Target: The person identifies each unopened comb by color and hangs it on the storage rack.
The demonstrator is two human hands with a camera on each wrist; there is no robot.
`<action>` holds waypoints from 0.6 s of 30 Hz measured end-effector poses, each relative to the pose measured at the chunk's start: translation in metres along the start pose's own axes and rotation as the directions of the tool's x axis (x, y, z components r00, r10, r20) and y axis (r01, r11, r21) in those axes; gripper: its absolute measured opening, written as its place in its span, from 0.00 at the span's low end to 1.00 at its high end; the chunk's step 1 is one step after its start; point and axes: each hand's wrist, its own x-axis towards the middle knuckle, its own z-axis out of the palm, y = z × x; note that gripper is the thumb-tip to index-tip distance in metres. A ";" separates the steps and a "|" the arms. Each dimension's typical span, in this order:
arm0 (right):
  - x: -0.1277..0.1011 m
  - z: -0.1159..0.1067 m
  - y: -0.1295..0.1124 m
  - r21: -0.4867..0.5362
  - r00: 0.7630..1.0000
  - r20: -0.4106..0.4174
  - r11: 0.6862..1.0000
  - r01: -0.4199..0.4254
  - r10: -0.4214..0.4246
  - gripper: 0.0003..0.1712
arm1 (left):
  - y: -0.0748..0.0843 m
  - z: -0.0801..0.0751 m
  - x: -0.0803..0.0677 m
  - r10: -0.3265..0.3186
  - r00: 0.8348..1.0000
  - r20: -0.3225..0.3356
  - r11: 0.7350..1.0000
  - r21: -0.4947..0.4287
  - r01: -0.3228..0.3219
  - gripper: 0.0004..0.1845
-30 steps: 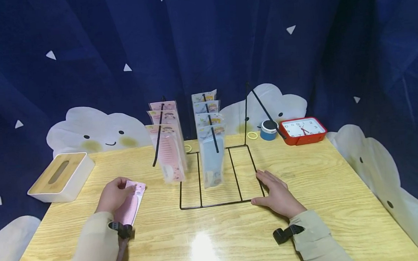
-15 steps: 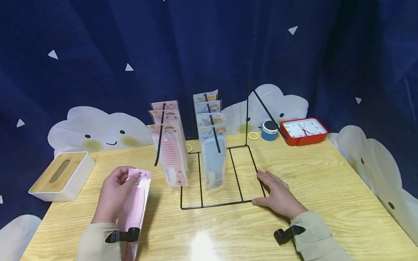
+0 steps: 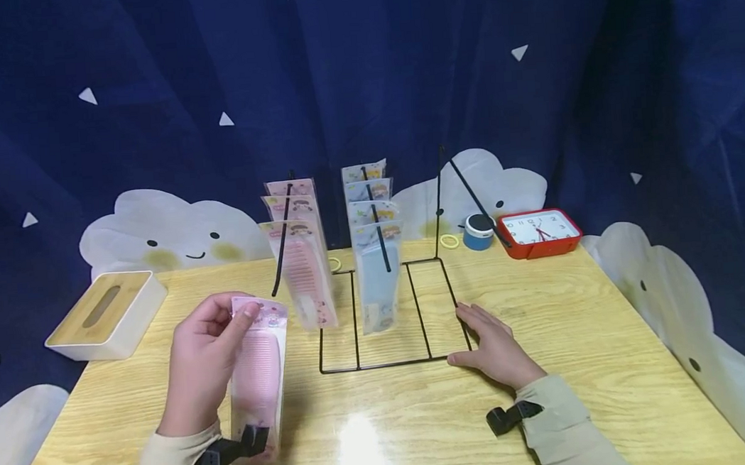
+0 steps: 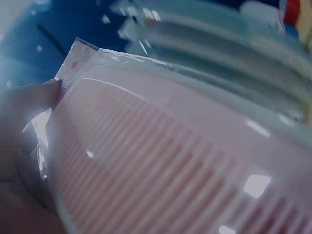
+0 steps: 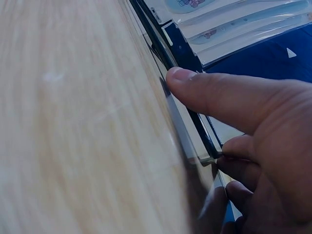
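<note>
My left hand [image 3: 204, 360] pinches the top of a pink comb in a clear packet [image 3: 256, 378], thumb in front, left of a black wire display rack [image 3: 393, 365]. The comb's teeth fill much of the left wrist view, where the packet [image 4: 161, 112] hides most of the hand. On the rack's left hook hang several packaged pink combs [image 3: 302, 272]; packaged blue combs [image 3: 378, 278] hang from the middle hook. My right hand [image 3: 498, 349] rests at the front right corner of the rack's base, thumb on the front bar [image 5: 204, 131], fingers extended along the side.
A white tissue box with a wooden lid [image 3: 136, 325] stands at the left. Behind the rack's right side are a yellow ring [image 3: 450, 241], a small blue-and-white round device [image 3: 478, 233] and a red clock [image 3: 542, 233]. The rack's bare right hook [image 3: 473, 194] sticks forward.
My left hand has raised the packaged pink comb from low at the left and brought it rightward, turning its face to the head view. The right hand has stayed at the rack's corner.
</note>
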 end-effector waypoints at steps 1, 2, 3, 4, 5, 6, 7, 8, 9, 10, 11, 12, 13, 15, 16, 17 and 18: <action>0.000 0.000 0.000 0.000 1.000 0.000 1.000 -0.001 0.001 0.55 | 0.005 0.003 -0.003 0.021 1.000 0.001 1.000 -0.022 -0.021 0.06; 0.000 0.000 0.000 0.001 1.000 0.001 1.000 0.000 0.000 0.55 | 0.010 0.005 -0.006 0.042 0.999 0.002 0.998 -0.045 -0.042 0.05; 0.000 0.000 -0.001 0.000 1.000 0.002 1.000 0.001 -0.001 0.55 | 0.014 0.008 -0.009 0.062 0.998 0.001 0.996 -0.061 -0.062 0.04; 0.000 0.000 -0.001 0.000 1.000 0.004 1.000 0.000 0.000 0.55 | 0.018 0.010 -0.012 0.087 0.996 0.001 0.993 -0.075 -0.087 0.03; 0.000 -0.001 -0.001 0.003 1.000 0.004 1.000 -0.004 0.004 0.55 | 0.022 0.012 -0.014 0.111 0.994 0.000 0.990 -0.086 -0.110 0.02; 0.000 -0.001 -0.001 0.005 1.000 0.005 1.000 -0.005 0.005 0.55 | 0.025 0.014 -0.015 0.136 0.991 0.001 0.986 -0.094 -0.135 0.02; 0.000 -0.001 -0.001 0.007 1.000 0.006 1.000 -0.005 0.005 0.55 | 0.028 0.016 -0.016 0.156 0.988 0.003 0.981 -0.114 -0.155 0.02; 0.000 -0.001 -0.001 0.007 1.000 0.006 1.000 -0.004 0.004 0.55 | 0.030 0.017 -0.016 0.172 0.985 0.005 0.977 -0.129 -0.170 0.03; 0.000 -0.001 -0.001 0.008 1.000 0.005 1.000 -0.007 0.007 0.55 | 0.032 0.019 -0.016 0.185 0.983 0.007 0.973 -0.144 -0.182 0.03; 0.000 -0.001 -0.001 0.009 1.000 0.005 1.000 -0.009 0.009 0.55 | 0.033 0.021 -0.016 0.194 0.981 0.008 0.970 -0.152 -0.190 0.03; 0.000 -0.001 -0.001 0.010 1.000 0.005 1.000 -0.010 0.009 0.55 | 0.033 0.022 -0.015 0.195 0.981 0.007 0.969 -0.158 -0.192 0.03; 0.001 -0.001 0.000 0.009 1.000 0.007 1.000 -0.010 0.010 0.55 | 0.034 0.024 -0.015 0.194 0.981 0.004 0.968 -0.161 -0.191 0.03; 0.001 -0.001 0.000 0.008 1.000 0.009 1.000 -0.010 0.010 0.55 | 0.034 0.025 -0.014 0.187 0.982 -0.003 0.969 -0.165 -0.184 0.03; 0.001 0.000 0.001 0.009 1.000 0.013 1.000 -0.011 0.011 0.56 | 0.034 0.027 -0.013 0.166 0.986 -0.014 0.972 -0.166 -0.167 0.03; 0.001 0.000 0.001 0.010 1.000 0.014 1.000 -0.012 0.012 0.56 | 0.033 0.028 -0.013 0.156 0.988 -0.017 0.973 -0.169 -0.157 0.03; 0.001 0.000 0.001 0.012 1.000 0.014 1.000 -0.013 0.013 0.56 | 0.033 0.029 -0.013 0.147 0.989 -0.014 0.973 -0.177 -0.147 0.03; 0.001 0.000 0.002 0.013 1.000 0.014 1.000 -0.014 0.014 0.56 | 0.032 0.029 -0.012 0.140 0.990 -0.006 0.971 -0.193 -0.139 0.03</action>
